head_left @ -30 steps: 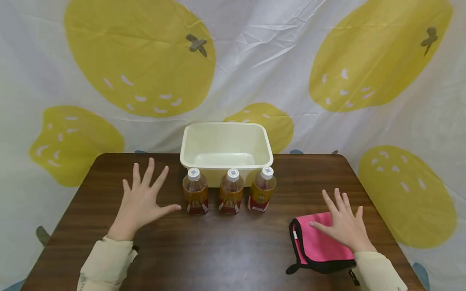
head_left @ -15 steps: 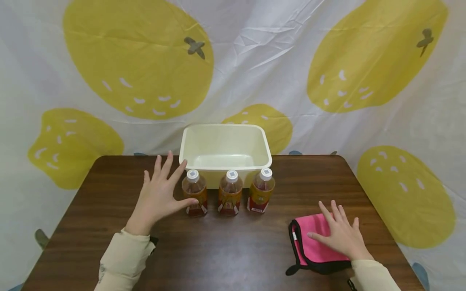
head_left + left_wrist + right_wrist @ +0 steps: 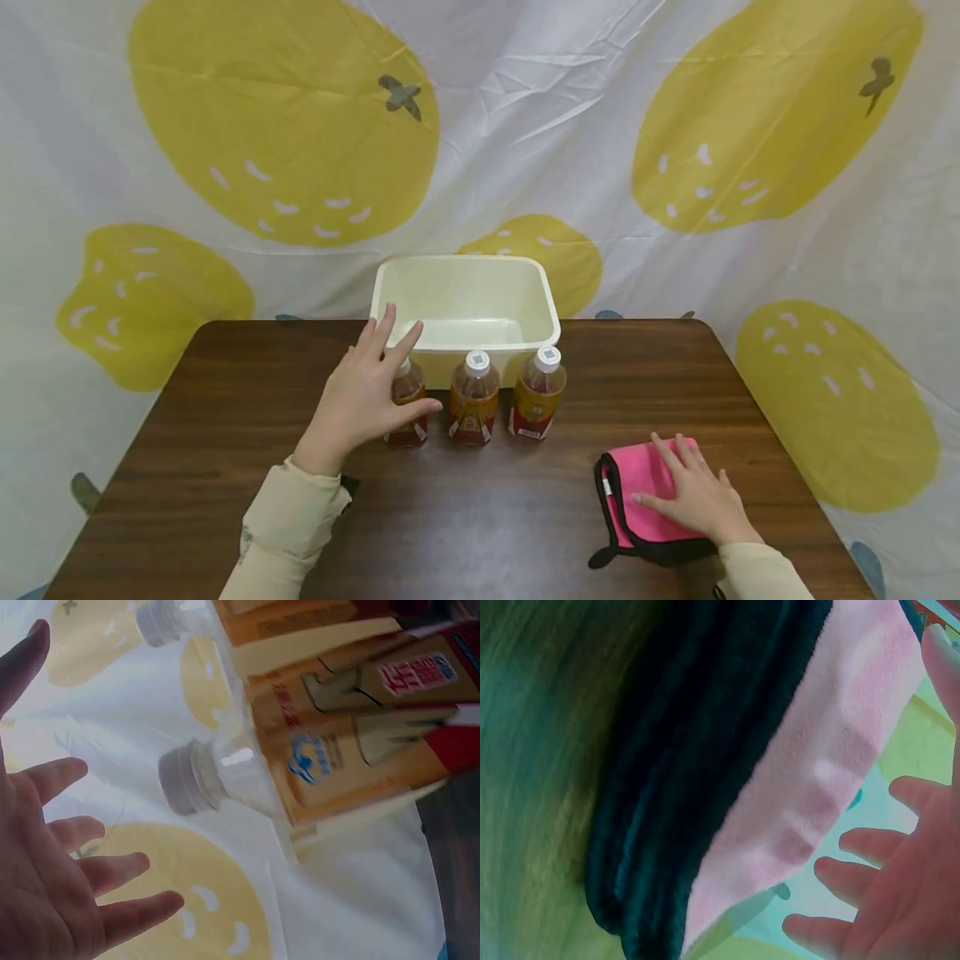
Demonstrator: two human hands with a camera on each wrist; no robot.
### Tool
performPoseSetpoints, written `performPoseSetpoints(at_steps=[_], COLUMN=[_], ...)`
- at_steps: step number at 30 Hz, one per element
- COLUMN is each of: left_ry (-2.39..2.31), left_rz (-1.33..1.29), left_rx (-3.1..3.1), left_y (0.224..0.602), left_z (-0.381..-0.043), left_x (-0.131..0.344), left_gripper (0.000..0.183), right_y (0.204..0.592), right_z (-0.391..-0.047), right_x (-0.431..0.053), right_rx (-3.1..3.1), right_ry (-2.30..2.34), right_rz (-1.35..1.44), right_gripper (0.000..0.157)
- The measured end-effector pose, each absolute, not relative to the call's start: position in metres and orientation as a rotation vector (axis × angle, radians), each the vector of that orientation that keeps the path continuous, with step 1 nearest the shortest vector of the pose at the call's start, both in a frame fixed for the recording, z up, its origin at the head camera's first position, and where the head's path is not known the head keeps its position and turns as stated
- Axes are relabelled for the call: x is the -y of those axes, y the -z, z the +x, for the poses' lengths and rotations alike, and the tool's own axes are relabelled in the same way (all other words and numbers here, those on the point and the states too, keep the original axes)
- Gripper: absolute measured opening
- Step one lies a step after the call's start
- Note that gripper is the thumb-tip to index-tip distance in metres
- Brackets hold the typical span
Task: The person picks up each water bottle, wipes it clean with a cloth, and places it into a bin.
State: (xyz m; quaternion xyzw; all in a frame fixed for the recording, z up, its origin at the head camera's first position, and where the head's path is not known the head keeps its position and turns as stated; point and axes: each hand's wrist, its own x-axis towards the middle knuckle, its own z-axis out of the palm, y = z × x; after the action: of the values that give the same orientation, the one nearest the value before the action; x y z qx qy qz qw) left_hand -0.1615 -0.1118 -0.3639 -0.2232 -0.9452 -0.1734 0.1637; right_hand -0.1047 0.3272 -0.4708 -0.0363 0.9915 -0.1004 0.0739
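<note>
My left hand is open, fingers spread, in front of the leftmost bottle and partly hiding it in the head view. In the left wrist view, the hand is apart from a bottle with a white cap and an orange-and-red label. To its right stand a middle bottle and a right bottle, both upright and capped. Over a folded pink cloth with black edging hovers my right hand, fingers extended. The right wrist view shows a gap between those fingers and the cloth.
A cream plastic basin stands behind the bottles, near the back edge of the dark wooden table. Behind the table hangs a white curtain printed with yellow fruit.
My left hand has moved right, from beside the bottles to the front of the leftmost one. My right hand has lowered toward the pink cloth. Bottles, basin and cloth have stayed put.
</note>
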Motion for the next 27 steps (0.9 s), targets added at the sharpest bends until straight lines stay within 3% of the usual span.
performPoseSetpoints(at_steps=[27], left_ry=[0.731], left_rz=[-0.892], left_rx=[2.494], left_y=[0.345], left_z=[-0.179], left_x=[0.033], left_gripper=[0.072], right_y=[0.488], right_z=[-0.105], right_x=[-0.324], right_rx=[-2.919], right_ry=[0.349], right_rz=[-0.125], right_gripper=[0.101])
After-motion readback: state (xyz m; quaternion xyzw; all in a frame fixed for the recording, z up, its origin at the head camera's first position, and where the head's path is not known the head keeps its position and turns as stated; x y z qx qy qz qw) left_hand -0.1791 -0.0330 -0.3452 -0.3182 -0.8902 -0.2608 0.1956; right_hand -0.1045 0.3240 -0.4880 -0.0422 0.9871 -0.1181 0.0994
